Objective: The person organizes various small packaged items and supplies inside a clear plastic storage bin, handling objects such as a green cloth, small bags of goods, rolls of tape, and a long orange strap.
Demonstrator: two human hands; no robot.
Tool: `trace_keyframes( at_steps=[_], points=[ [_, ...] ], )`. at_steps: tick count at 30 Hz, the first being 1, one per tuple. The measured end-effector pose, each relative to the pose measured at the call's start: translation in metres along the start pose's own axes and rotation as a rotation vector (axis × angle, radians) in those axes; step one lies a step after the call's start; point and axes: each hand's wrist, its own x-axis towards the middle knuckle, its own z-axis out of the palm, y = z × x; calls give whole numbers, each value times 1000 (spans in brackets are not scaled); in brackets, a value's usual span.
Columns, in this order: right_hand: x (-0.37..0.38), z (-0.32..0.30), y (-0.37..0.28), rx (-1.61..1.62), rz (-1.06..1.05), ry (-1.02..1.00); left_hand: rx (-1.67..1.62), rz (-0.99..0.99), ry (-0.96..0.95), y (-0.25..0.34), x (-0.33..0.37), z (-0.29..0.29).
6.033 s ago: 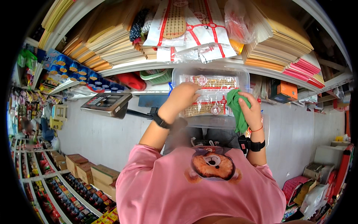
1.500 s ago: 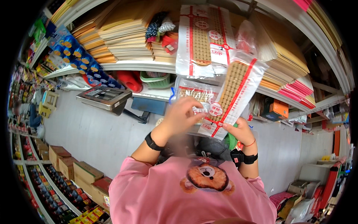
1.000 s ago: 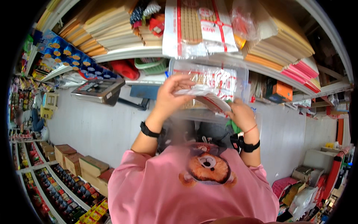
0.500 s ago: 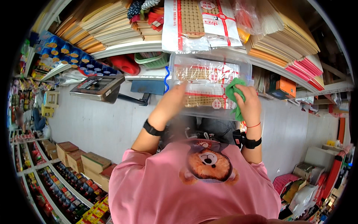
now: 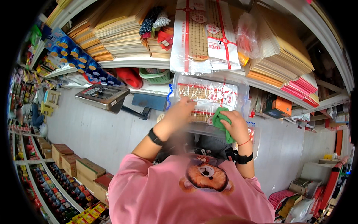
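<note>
A clear plastic bin (image 5: pixel 244 91) sits in front of me, holding flat plastic-wrapped packets (image 5: pixel 209 91) in white and red with tan grid-patterned pads inside. My left hand (image 5: pixel 177 116) reaches over the bin's left side onto the nearer packet, its fingers extended and partly blurred; nothing shows in them. Bunched in my right hand (image 5: pixel 236 127) is a green cloth (image 5: pixel 223 121), lying against the right end of that nearer packet. Whether the left fingertips press the wrapping cannot be made out.
Beyond the bin, a shelf bears paper stacks (image 5: pixel 123 35) and larger packets (image 5: pixel 201 33) of the same look. Left of the bin stand a metal scale (image 5: pixel 102 98) and a green basket (image 5: pixel 156 75). Cardboard boxes (image 5: pixel 89 170) line the left aisle; a pink basket (image 5: pixel 279 199) is at right.
The view has shifted, so shelf and bin appear lower. Against the bin, my right hand has brought the cloth left and nearer; my left hand has moved slightly right over the packets.
</note>
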Motion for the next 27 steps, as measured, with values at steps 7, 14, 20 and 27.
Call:
trace_keyframes(
  at_steps=[7,14,20,27],
  points=[
    [7,5,-9,90,-26,-12,-159,-196,465,21,45,-109],
    [2,8,-9,395,26,-146,-80,15,695,18,57,-111],
    [4,7,-15,771,21,-187,-665,-62,550,18,3,-77],
    [26,30,-8,985,103,-120,-1358,-479,471,31,0,-55]
  ],
)
